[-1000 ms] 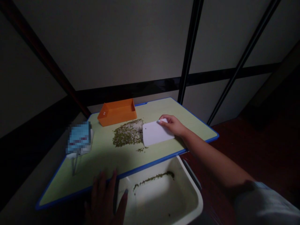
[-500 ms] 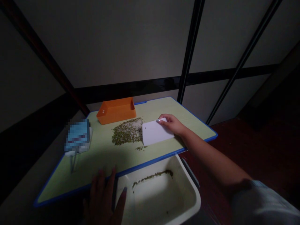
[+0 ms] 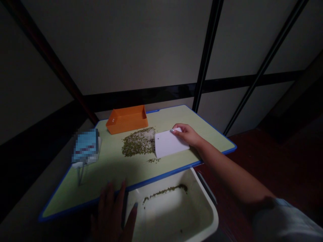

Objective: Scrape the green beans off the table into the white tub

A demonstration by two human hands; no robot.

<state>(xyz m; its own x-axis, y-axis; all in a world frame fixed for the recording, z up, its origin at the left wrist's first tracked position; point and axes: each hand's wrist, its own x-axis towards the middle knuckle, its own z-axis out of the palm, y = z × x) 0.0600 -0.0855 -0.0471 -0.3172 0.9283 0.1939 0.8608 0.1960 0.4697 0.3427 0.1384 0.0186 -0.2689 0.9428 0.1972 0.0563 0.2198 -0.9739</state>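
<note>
No writing can be read anywhere. The blue packet (image 3: 85,146) at the left of the tabletop (image 3: 108,181) carries printing, but it is pixelated past reading. The orange tray (image 3: 127,121) has two tiny white marks on its end, too small to tell.

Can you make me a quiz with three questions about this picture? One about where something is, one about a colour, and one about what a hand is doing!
1. Where is the pile of green grains?
A) inside the tray
B) on the green board
C) on the floor

2. What colour is the tray?
A) blue
B) white
C) orange

3. What is the right hand touching?
A) a white scraper
B) a spoon
C) the tray

Answers:
1. B, the grains lie on the board.
2. C, the tray looks orange.
3. A, its fingers rest on the scraper.
</note>
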